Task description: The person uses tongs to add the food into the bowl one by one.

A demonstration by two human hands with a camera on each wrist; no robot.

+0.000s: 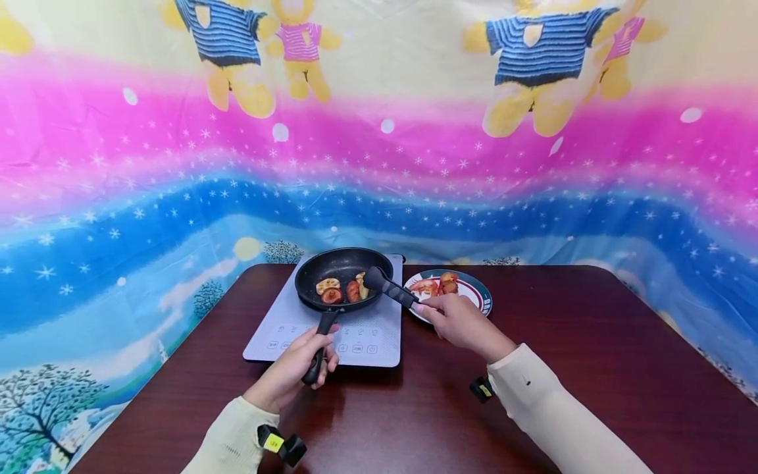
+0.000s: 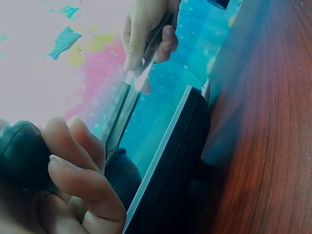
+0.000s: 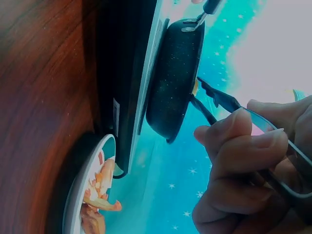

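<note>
A black frying pan (image 1: 316,264) sits on a white induction cooker (image 1: 290,332), its handle toward me. My left hand (image 1: 293,365) grips that handle (image 1: 326,322). Inside the pan lie a lotus root slice (image 1: 326,284), a browned round piece (image 1: 331,296) and reddish pieces (image 1: 353,291) at the right. My right hand (image 1: 464,322) holds tongs (image 1: 400,293) with metal arms and black tips. Those tips are over the pan's right side, at the reddish pieces. In the right wrist view, the fingers curl around the two tong arms (image 3: 225,101); the pan's inside is hidden there.
A plate (image 1: 484,304) with a dark green and white rim holds cooked food (image 1: 448,284), right of the cooker and partly behind my right hand. The dark wooden table (image 1: 562,342) ends at a patterned cloth backdrop (image 1: 414,151). A touch panel (image 1: 358,349) runs along the cooker's front.
</note>
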